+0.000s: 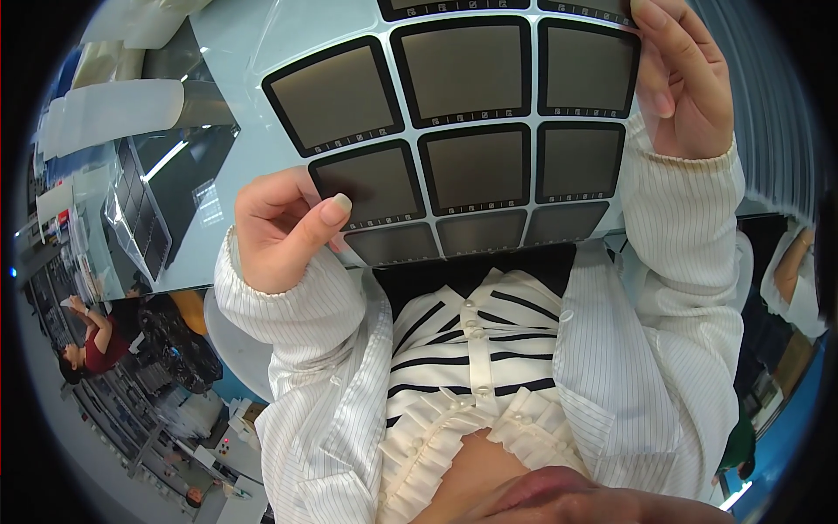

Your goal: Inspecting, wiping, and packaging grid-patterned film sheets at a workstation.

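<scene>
Head view, one entry.

Item: clear plastic sheet (489, 131) carrying a grid of dark square panels with black borders, three across and several rows deep. It is held up over the pale bench (218, 201), lifted off the surface and spread between both hands, probably so that the panels face the eyes flat and the thin sheet does not sag.

Left hand (284, 229): pinching the lower left corner of the sheet, thumb on the front face near the lowest full panel, other fingers curled behind.

Right hand (685, 83): gripping the sheet's right edge high up, fingers folded over the front beside the upper right panel. Holding opposite corners likely keeps the sheet taut.

Position: the sheet lies between the hands, its lower edge just above the person's striped white blouse (471, 367).

Also present: a second sheet of dark panels in a clear bag (144, 218) at the left edge of the bench, well apart from the hands; white rolled material (113, 109) at the far left corner; another person in red (92, 345) below the bench's left edge.
</scene>
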Tool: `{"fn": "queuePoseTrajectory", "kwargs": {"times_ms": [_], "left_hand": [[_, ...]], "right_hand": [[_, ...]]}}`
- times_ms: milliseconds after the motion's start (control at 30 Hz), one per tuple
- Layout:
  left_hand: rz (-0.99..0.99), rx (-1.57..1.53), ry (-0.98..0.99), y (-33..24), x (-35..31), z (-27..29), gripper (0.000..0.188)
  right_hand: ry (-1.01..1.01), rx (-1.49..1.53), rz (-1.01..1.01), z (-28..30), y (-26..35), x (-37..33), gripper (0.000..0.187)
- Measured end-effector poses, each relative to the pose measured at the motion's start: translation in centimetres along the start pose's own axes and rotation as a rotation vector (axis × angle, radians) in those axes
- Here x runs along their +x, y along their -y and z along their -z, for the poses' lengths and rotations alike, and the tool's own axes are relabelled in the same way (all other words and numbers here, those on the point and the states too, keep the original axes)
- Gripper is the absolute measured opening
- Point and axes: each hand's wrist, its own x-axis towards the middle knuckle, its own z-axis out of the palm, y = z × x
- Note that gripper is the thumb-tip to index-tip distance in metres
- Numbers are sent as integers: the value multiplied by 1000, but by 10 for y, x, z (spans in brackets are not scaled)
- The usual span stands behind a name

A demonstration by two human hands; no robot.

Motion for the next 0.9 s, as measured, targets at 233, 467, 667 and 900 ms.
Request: {"fn": "queuePoseTrajectory", "kwargs": {"times_ms": [233, 467, 667, 900], "left_hand": [[-6, 23, 22, -2, 1, 0, 21], [-12, 31, 24, -4, -1, -1, 21], [9, 35, 17, -9, 0, -4, 20], [-36, -71, 27, -6, 1, -8, 22]], "right_hand": [[7, 24, -25, 2, -1, 2, 6], [-11, -9, -30, 15, -4, 9, 10], [546, -42, 36, 73, -13, 26, 33], [328, 46, 66, 74, -15, 25, 32]]}}
